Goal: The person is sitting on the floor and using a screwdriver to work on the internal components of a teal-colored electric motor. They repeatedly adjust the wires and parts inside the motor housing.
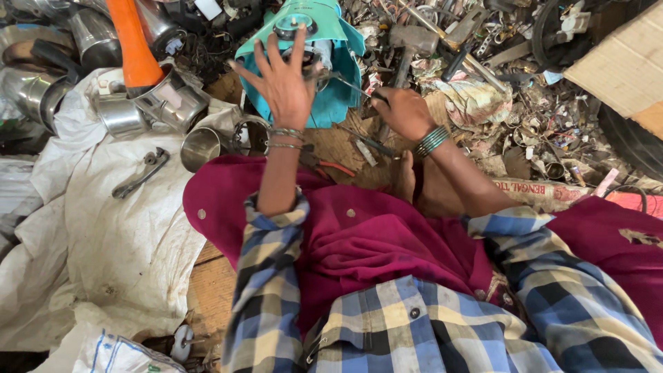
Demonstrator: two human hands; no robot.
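Fingers of the left hand [284, 83] spread wide over the teal appliance base [331, 62] at the top centre. The right hand [402, 110] pinches a screwdriver [352, 84] whose tip points at that base, while steel jars [166, 103] stand left — contents unclear.

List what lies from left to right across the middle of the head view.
Wrench on the white sheet → steel cup → left hand on the teal appliance base → right hand, holding a screwdriver → patterned rag.
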